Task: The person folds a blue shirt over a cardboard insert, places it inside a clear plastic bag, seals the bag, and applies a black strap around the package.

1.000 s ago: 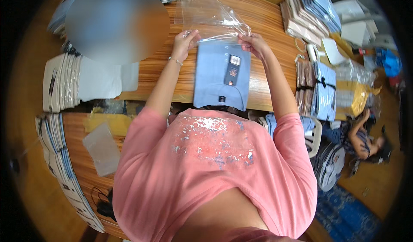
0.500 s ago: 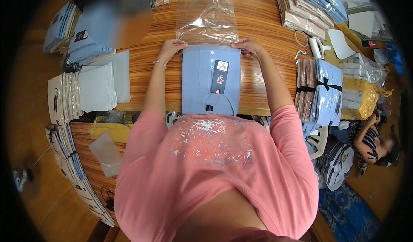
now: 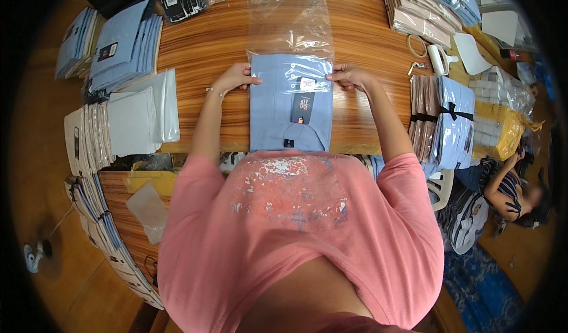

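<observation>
A folded light blue shirt [image 3: 269, 117] lies on the wooden table in front of me, its collar end toward my body. A dark hang tag [image 3: 301, 103] rests on its front, above a small dark label at the collar. Over the shirt's far part lies a clear plastic bag [image 3: 290, 25], the rest of which stretches flat beyond it. My left hand [image 3: 236, 77] pinches the bag's edge at the shirt's left side. Opposite, my right hand [image 3: 353, 76] pinches the edge at the right side, thumb and fingers together.
Stacks of blue shirts [image 3: 121, 46] stand at the far left, with clear bags [image 3: 168, 105] nearer. At the right are a tied bundle of shirts [image 3: 454, 120], a white tape dispenser [image 3: 439, 59] and a tape ring [image 3: 416, 46]. A person [image 3: 503, 188] sits beyond the table's right side.
Both hands have drawn the bag's edge toward me along the shirt, so the plastic covers more of its far end. The blurred blue thing at the far left no longer blocks the stacks.
</observation>
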`<state>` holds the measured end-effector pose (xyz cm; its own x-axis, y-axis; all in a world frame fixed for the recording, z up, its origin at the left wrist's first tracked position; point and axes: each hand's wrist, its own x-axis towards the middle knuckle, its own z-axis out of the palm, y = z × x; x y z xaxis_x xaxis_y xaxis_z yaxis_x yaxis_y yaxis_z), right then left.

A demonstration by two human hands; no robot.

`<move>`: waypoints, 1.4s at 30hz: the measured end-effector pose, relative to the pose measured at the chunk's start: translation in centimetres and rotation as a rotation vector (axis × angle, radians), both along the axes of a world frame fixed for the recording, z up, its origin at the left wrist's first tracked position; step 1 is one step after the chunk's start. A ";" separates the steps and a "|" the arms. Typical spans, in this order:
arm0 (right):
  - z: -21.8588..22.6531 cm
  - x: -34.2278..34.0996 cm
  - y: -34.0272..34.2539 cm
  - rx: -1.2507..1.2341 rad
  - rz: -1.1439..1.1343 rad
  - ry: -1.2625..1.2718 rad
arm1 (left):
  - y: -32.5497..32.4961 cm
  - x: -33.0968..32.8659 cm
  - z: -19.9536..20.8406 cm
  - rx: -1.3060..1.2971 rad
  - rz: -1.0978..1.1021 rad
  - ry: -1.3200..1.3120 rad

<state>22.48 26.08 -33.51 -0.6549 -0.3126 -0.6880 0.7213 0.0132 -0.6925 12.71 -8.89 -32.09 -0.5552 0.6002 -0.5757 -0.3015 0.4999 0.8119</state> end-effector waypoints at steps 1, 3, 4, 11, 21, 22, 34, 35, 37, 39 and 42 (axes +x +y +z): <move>-0.1 0.3 -0.3 0.029 -0.004 0.009 | -0.4 0.1 -0.5 0.012 -0.016 -0.010; 0.3 1.3 -1.2 0.070 -0.053 0.025 | -0.6 0.7 -0.3 -0.010 -0.041 -0.026; 0.0 1.9 -1.4 0.062 -0.047 0.025 | -0.6 0.7 -0.2 -0.042 -0.050 -0.030; 0.0 9.1 -4.9 0.096 -0.029 0.010 | -3.9 8.5 0.3 -0.045 -0.013 -0.148; 0.3 12.8 -6.6 0.215 -0.004 -0.002 | -6.6 14.7 -0.6 -0.020 0.199 -0.157; 0.3 13.3 -6.8 0.236 0.028 -0.034 | -7.0 15.6 -1.3 -0.037 0.169 -0.180; 1.3 17.6 -8.1 0.104 -0.057 -0.125 | -9.1 21.5 -3.2 0.038 0.260 -0.275; 0.0 19.1 -8.3 0.051 -0.115 -0.092 | -7.8 21.7 -0.3 0.070 0.222 -0.268; -0.3 19.3 -8.3 -0.041 -0.149 -0.070 | -8.2 21.5 -1.2 0.100 0.291 -0.275; 0.5 16.6 -7.3 0.060 -0.081 0.007 | -7.4 19.3 0.4 -0.107 0.203 -0.149; 1.5 12.1 -7.2 0.070 -0.113 0.042 | -7.6 14.3 -0.4 -0.211 0.095 0.354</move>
<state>34.60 18.89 -32.02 -0.7119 -0.1872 -0.6769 0.6913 -0.0174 -0.7223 27.03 -16.51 -32.49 -0.7879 0.4263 -0.4443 -0.0749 0.6498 0.7564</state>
